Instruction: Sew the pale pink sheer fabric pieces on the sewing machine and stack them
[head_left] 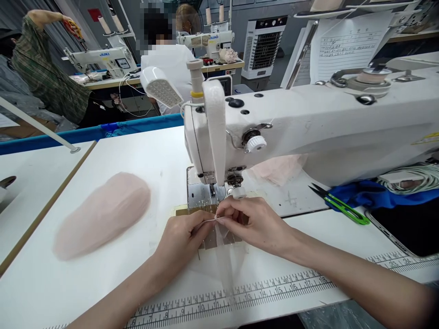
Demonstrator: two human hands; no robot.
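Observation:
My left hand [183, 240] and my right hand [255, 224] meet just in front of the presser foot [213, 191] of a white sewing machine [308, 128]. Both pinch the top edge of a thin, sheer piece of fabric [226, 256] that lies flat on the table toward me. The fingertips of the two hands nearly touch at the fabric edge, over the metal needle plate [199, 194].
A stack of pale pink sheer fabric pieces [103, 214] lies to the left on the white table [137, 151]. More pink fabric [277, 169] sits behind the machine arm. Green thread snips [343, 208] and blue cloth [377, 194] lie at right. A ruler strip [274, 288] runs along the front edge. Other people sit at machines beyond.

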